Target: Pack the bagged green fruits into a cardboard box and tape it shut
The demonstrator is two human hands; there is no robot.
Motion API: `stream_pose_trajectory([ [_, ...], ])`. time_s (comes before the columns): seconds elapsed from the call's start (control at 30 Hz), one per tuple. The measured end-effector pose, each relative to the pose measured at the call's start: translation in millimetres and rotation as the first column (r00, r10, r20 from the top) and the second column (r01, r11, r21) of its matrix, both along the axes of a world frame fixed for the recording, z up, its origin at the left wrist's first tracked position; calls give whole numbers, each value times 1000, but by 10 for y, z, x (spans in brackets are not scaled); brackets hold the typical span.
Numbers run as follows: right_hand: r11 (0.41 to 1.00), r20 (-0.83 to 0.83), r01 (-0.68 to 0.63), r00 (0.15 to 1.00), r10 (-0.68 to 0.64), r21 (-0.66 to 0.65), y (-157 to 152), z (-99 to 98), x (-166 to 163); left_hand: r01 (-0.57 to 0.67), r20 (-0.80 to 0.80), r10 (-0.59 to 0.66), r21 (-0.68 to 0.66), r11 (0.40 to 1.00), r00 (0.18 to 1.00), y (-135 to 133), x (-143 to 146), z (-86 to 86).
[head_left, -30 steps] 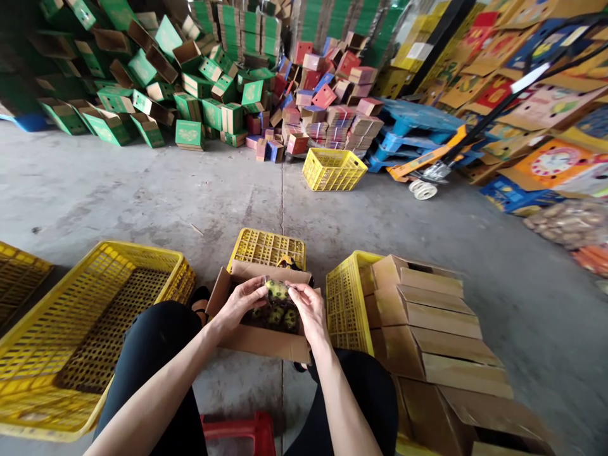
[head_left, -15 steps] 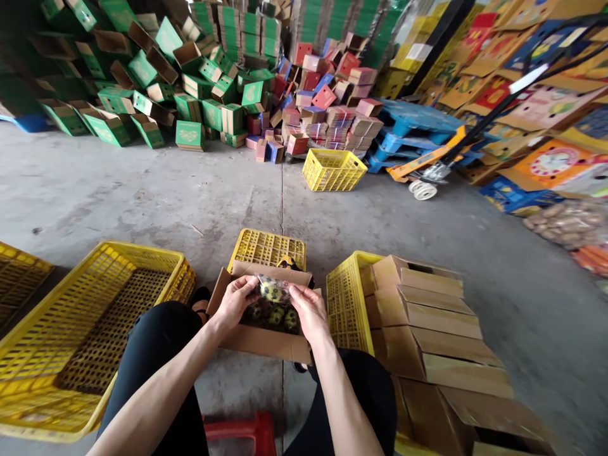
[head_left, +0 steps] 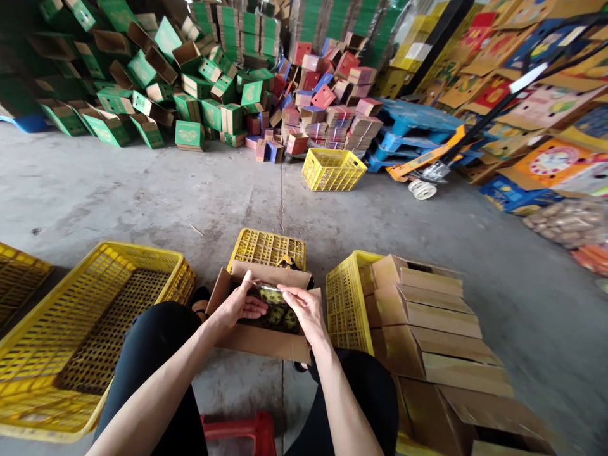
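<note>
An open cardboard box (head_left: 266,344) stands between my knees. Inside lie several round yellow-green pieces (head_left: 277,316) with dark spots, too small to name. A clear plastic packet (head_left: 270,295) around a similar yellow-green piece is at the top of the box. My right hand (head_left: 305,311) pinches its right edge between thumb and fingers. On the other side, my left hand (head_left: 238,305) has its thumb raised and its fingers stretched out, palm toward the packet. The box's left inner part is hidden behind that hand.
A yellow crate (head_left: 183,269) is at my left, and another yellow crate (head_left: 349,304) holds folded cardboard boxes (head_left: 441,323) at my right. Under the box stands an upturned yellow crate (head_left: 266,246). A red stool (head_left: 263,430) shows below. Farther off are a pallet jack (head_left: 434,168) and piled boxes.
My left hand has let go of the packet's left edge and spread its fingers. The packet has sunk lower and tilted, while my right hand has shifted slightly left over it.
</note>
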State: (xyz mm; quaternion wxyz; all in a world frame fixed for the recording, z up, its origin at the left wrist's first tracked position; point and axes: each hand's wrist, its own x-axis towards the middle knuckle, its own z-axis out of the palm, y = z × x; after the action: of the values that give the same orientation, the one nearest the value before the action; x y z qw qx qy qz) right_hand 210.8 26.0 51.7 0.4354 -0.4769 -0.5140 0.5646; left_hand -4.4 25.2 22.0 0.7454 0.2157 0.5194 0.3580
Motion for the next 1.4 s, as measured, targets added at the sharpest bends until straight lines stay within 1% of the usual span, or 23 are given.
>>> stream_pose_trajectory([
  [0.1, 991, 96, -98, 991, 89, 89, -22, 33, 1, -28, 25, 28, 14, 1000, 999, 8, 3, 4],
  [0.17, 981, 192, -119, 977, 89, 154, -29, 51, 3, -62, 55, 58, 71, 996, 997, 10, -1, -20],
  [0.23, 979, 232, -117, 970, 77, 165, -27, 54, 2, -109, 101, 95, 142, 984, 990, 13, -8, -57],
  [0.3, 990, 178, -65, 983, 43, 123, -17, 37, -5, -160, 126, 138, 191, 968, 982, 16, -13, -89],
  [0.37, 999, 93, 31, 995, -35, 45, -2, -1, -16, -188, 117, 165, 223, 957, 979, 15, -11, -101],
  [0.43, 989, 27, 129, 991, -128, -70, 8, -51, -22, -187, 91, 169, 259, 948, 981, 7, 0, -86],
  [0.47, 978, 2, 156, 987, -158, -136, 10, -77, -22, -178, 76, 163, 282, 943, 984, -1, 8, -70],
  [0.53, 957, -40, 162, 983, -177, -240, 4, -130, -13, -147, 47, 140, 331, 932, 989, -19, 27, -30],
  [0.6, 951, -60, 145, 984, -167, -273, -5, -180, 4, -115, 26, 113, 358, 926, 993, -35, 45, 3],
  [0.7, 960, -53, 144, 985, -161, -242, -1, -251, 31, -110, 38, 103, 341, 934, 994, -45, 65, 15],
  [0.8, 970, -28, 143, 988, -151, -195, 27, -307, 44, -127, 71, 113, 263, 956, 991, -38, 75, 6],
  [0.87, 980, -7, 123, 992, -125, -154, 42, -318, 44, -97, 75, 81, 227, 969, 994, -33, 73, 9],
  [0.93, 987, 14, 107, 994, -106, -117, 44, -295, 41, -47, 80, 29, 242, 969, 996, -34, 66, 23],
  [1.0, 989, 25, 103, 995, -101, -104, 32, -239, 39, -24, 89, -1, 287, 958, 996, -43, 58, 44],
  [1.1, 986, 18, 106, 994, -105, -130, 4, -130, 38, -59, 98, 27, 341, 938, 995, -62, 50, 80],
  [1.2, 987, 28, 96, 995, -93, -127, -8, -50, 32, -68, 86, 40, 351, 934, 995, -72, 50, 107],
  [1.3, 992, 14, 87, 996, -86, -97, 4, -23, 22, -61, 66, 40, 349, 935, 997, -66, 57, 111],
  [1.4, 989, -11, 97, 995, -99, -108, 17, -27, 19, -75, 82, 48, 367, 927, 995, -53, 68, 102],
])
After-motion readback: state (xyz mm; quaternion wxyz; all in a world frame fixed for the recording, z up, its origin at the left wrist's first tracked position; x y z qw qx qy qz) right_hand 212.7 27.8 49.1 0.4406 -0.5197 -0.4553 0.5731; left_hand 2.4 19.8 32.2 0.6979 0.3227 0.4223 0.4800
